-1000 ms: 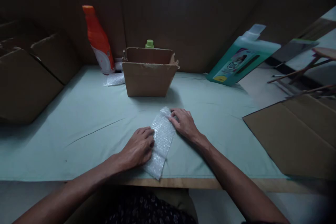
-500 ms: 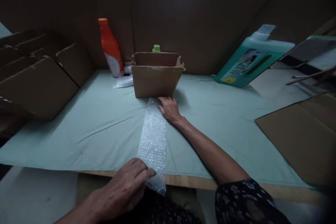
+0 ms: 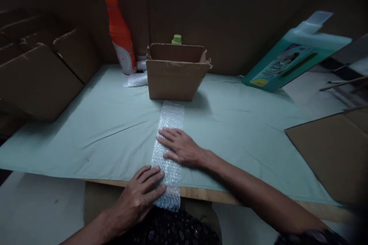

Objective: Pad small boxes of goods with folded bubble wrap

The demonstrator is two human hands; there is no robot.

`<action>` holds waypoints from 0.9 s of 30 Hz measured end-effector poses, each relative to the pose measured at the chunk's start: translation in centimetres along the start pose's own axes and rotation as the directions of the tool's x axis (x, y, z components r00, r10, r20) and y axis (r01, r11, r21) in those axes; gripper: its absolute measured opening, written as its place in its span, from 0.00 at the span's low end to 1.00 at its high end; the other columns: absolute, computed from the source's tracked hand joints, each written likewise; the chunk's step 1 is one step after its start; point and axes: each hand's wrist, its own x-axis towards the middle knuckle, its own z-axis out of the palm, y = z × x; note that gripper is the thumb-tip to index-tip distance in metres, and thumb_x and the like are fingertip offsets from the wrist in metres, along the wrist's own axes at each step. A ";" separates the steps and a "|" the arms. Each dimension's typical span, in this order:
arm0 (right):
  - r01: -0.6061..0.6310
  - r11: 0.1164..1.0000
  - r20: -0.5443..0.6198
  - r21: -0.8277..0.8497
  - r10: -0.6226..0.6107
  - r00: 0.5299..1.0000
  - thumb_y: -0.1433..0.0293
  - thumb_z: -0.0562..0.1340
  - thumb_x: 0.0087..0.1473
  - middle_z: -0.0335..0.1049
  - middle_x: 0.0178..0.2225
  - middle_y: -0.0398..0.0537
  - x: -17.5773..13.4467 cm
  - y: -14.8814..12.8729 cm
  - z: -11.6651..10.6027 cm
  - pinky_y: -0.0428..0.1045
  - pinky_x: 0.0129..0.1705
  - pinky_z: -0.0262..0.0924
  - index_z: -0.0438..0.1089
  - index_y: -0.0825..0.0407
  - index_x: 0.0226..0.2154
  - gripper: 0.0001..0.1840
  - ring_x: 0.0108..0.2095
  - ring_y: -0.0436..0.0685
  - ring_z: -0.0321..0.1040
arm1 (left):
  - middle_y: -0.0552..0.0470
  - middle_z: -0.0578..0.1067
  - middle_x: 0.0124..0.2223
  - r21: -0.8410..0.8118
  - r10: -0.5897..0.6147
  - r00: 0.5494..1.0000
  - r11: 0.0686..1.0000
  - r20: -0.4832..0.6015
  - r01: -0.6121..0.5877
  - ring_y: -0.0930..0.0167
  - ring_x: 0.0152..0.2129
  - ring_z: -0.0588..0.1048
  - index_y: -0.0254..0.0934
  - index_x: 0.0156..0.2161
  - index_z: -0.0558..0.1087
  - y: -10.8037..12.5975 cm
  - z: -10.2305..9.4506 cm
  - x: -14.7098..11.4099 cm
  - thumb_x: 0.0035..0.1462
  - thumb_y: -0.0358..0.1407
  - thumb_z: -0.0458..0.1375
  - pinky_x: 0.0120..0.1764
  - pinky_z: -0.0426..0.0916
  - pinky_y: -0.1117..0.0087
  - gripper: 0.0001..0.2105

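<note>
A long strip of bubble wrap (image 3: 170, 122) lies unrolled on the pale green cloth-covered table (image 3: 86, 130), running from the small open cardboard box (image 3: 175, 78) to the near edge, where its end hangs over. My right hand (image 3: 181, 148) lies flat on the middle of the strip, fingers spread. Resting on the strip's near end at the table edge is my left hand (image 3: 140, 195), its fingers laid over the wrap.
An orange bottle (image 3: 120, 36) stands at the back left beside a crumpled bit of bubble wrap (image 3: 135, 80). A green cap (image 3: 176, 39) shows behind the box. A teal jug (image 3: 293, 61) leans at the back right. Flat cardboard lies left (image 3: 37, 80) and right (image 3: 330, 149).
The folded wrap has been unrolled into a long strip toward the box. My right hand has since come back from the far end to the middle. My left hand stays at the near end.
</note>
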 end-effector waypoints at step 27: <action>-0.266 0.960 -0.465 0.088 0.276 0.841 0.68 0.63 0.63 0.78 0.42 0.51 -6.6 -3.8 0.6 0.59 0.45 0.66 0.68 0.50 0.58 0.21 0.41 0.61 0.74 | 0.44 0.81 0.45 0.104 -0.435 0.891 0.900 0.129 0.424 0.64 0.37 0.80 0.36 0.67 0.59 -7.5 -0.8 9.4 0.59 0.32 0.61 0.38 0.73 0.65 0.32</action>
